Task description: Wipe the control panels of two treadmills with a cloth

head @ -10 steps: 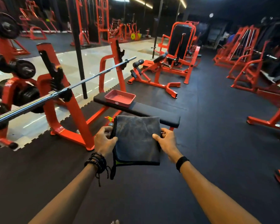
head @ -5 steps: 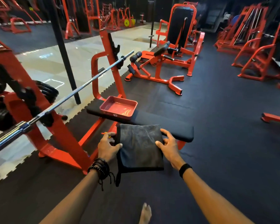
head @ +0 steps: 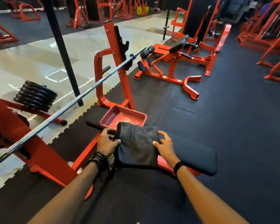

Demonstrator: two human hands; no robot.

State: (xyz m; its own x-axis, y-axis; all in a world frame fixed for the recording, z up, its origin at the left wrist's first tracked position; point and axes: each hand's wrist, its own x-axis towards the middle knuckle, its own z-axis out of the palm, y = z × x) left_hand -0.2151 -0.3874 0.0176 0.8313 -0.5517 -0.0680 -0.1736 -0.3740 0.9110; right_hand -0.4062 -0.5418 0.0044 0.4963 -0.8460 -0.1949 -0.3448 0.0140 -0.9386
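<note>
both hands pinching folded cloth (head: pixel 138 146) by its side edges, left hand (head: pixel 107 142) and right hand (head: pixel 166 145) level, held above worktop (head: pixel 192 156) near tray (head: pixel 123 118); no treadmill in sight

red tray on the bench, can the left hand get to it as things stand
Probably yes, once freed: the left hand sits just short of the red tray with nothing between them, but it grips the cloth now.

No legible text or labels
</note>
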